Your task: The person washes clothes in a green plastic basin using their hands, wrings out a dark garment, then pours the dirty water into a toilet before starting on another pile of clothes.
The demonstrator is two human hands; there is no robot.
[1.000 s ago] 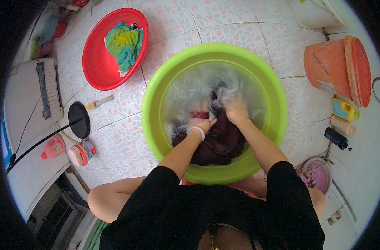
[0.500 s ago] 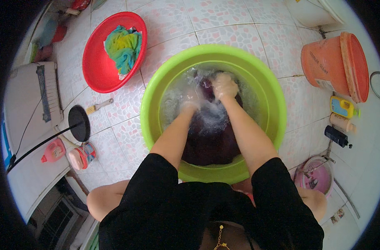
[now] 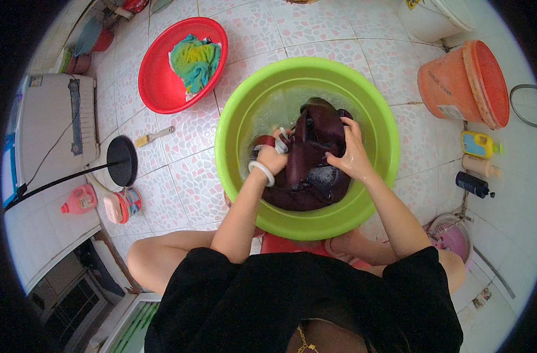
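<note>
A dark maroon garment [image 3: 303, 194] lies wet and bunched in the soapy water of a large lime-green basin [image 3: 383, 170], partly raised above the surface. My left hand [image 3: 273, 157], with a white bangle [image 3: 262, 173] at the wrist, is closed on a fold of it; grey-white and reddish bits of cloth show by the fingers. Against the garment's right side rests my right hand [image 3: 353, 154], thumb and fingers spread wide apart.
A red basin [image 3: 150, 88] holding a blue-green and yellow cloth [image 3: 196, 62] stands at far left. Nearer are a brush [image 3: 155, 136], a round black stand base [image 3: 122, 160] and a pink bottle [image 3: 79, 199]. Along the right sit an orange bucket [image 3: 448, 85] and several bottles.
Both hands have come up out of the churning water. The garment now stands partly above it, and my right hand has moved right and nearer. The view has shifted slightly.
</note>
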